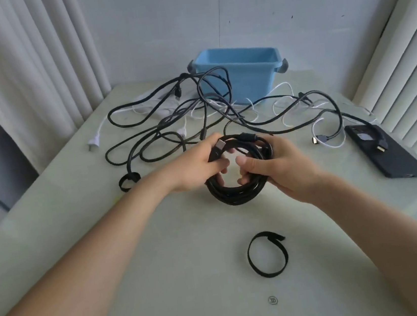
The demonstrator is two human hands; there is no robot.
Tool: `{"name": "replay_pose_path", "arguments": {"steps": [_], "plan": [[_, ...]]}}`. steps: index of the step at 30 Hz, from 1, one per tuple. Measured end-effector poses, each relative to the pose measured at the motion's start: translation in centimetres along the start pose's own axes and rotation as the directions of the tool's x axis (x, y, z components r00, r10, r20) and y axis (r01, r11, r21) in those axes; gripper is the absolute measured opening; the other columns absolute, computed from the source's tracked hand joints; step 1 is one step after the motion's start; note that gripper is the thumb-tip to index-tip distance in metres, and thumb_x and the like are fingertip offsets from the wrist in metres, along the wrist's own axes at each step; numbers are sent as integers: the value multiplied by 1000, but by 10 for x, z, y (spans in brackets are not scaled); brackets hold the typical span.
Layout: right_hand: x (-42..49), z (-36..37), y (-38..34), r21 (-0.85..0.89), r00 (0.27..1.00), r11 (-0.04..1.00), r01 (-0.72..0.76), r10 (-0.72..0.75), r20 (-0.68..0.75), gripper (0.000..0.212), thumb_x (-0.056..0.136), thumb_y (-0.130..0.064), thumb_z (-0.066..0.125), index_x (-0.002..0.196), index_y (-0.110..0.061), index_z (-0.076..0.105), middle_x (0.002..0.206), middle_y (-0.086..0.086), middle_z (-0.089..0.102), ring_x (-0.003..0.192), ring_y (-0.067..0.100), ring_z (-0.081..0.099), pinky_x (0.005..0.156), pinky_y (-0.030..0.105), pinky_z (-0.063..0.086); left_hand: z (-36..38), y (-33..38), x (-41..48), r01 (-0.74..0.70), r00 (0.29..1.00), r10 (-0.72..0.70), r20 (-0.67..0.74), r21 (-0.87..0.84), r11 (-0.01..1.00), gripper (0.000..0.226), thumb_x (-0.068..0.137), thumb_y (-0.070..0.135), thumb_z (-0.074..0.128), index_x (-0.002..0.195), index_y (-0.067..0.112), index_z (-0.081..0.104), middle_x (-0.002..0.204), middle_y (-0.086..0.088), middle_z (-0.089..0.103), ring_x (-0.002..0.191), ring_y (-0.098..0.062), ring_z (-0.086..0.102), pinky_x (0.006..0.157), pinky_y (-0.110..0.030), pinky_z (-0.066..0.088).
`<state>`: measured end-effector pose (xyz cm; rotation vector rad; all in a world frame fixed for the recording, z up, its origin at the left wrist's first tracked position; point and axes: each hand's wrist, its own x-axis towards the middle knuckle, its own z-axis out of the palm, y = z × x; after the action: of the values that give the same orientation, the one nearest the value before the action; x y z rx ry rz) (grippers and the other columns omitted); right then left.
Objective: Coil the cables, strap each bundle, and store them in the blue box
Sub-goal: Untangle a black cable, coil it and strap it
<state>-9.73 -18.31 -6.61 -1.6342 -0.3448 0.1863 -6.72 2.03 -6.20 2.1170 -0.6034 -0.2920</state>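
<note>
Fingers (219,167) around round black cable coil (236,194)

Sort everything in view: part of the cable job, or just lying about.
Job: coiled black cable, loose cables, near strap, far strap, blue box.
Lying about: flat black device, curtains.

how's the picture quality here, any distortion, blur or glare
Head view: wide-angle distortion bows the table edge and the blinds; light is soft and even, with faint shadow under the coiled cable that the left hand and right hand grip; no glare; the blue box looks slightly soft.
</note>
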Motion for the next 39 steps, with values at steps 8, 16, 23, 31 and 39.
{"name": "replay_pose_path", "arguments": {"steps": [8, 16, 23, 31, 39], "plan": [[-4, -4, 4, -418, 994, 901, 111, -109, 28, 30, 87, -17, 75, 113, -19, 61, 75, 4, 73, 70, 20, 74, 69, 30, 61, 12, -8, -5, -46, 995, 59, -76, 159, 986, 31, 98, 26, 63, 126, 20, 51, 79, 6, 66, 69, -2, 65, 67, -27, 51], [0, -11, 12, -417, 995, 907, -50, 9, -99, 7, 94, -17, 66, 93, -24, 64, 63, 1, 69, 55, 18, 65, 51, 28, 54, 13, -5, -10, -38, 907, 222, -358, 455, 890, 111, 67, 63, 83, 154, 26, 25, 127, 3, 48, 107, -11, 50, 90, -36, 48], [0, -20, 13, -480, 987, 873, -84, 7, -161, 15, 90, -10, 62, 78, -18, 64, 60, 0, 60, 48, 13, 55, 44, 29, 48, 34, 25, -26, -590, 677, 712, -187, 441, 677, 21, 81, 25, 83, 92, 9, 75, 85, -4, 64, 73, -22, 57, 70, -25, 43], [-1, -28, 14, -408, 991, 907, -105, 60, -120, 7, 94, -10, 63, 87, -10, 64, 72, 20, 65, 53, 26, 60, 39, 27, 46, 54, 19, -33, -367, 911, 282, 300, 281, 887, 18, 82, 8, 78, 90, 21, 68, 78, 12, 63, 61, -8, 58, 57, -9, 39], [0, -33, 17, -363, 994, 927, -95, 71, -79, 7, 94, -13, 65, 93, -6, 66, 69, 15, 64, 51, 21, 56, 40, 27, 46, 35, 7, -19, -330, 863, 346, -369, 107, 938, 12, 82, 5, 81, 80, 16, 78, 78, 0, 76, 68, -20, 71, 66, -41, 59]]}}
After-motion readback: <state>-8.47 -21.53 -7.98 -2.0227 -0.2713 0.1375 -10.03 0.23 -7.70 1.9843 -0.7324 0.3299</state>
